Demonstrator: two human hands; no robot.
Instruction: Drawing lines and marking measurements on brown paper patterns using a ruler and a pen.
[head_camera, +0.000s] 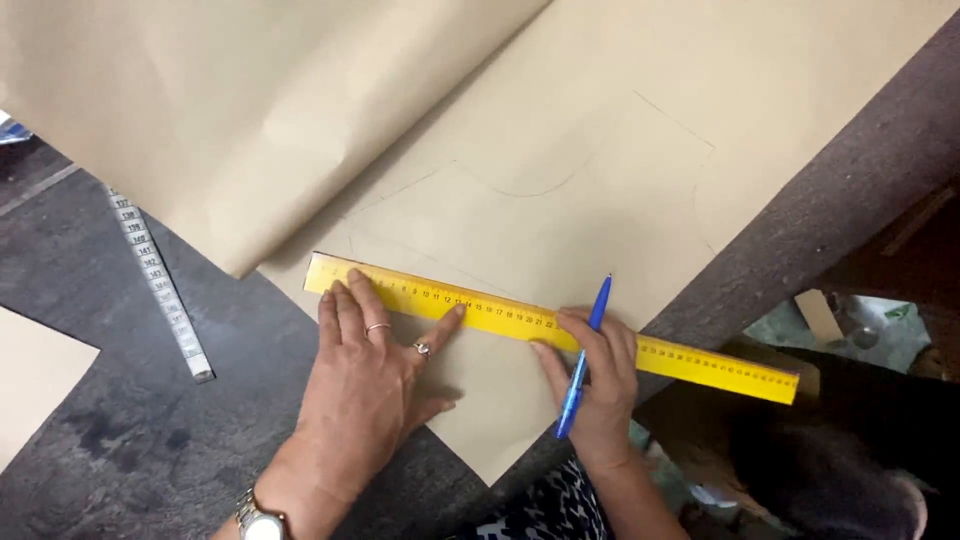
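Nearest my view, at seven o'clock, my left hand (365, 375) lies flat and spread on the brown pattern paper (560, 200), fingertips pressing the yellow ruler's (520, 318) lower edge. A grey desk (150, 440) carries a tape measure (160, 285) at nine o'clock. I judge the ruler stiff, light and prone to sliding on the thin, crease-prone paper, so pinning it from above suits it best. At five o'clock my right hand (600, 385) grips a blue pen (585, 355), fingers curled onto the ruler
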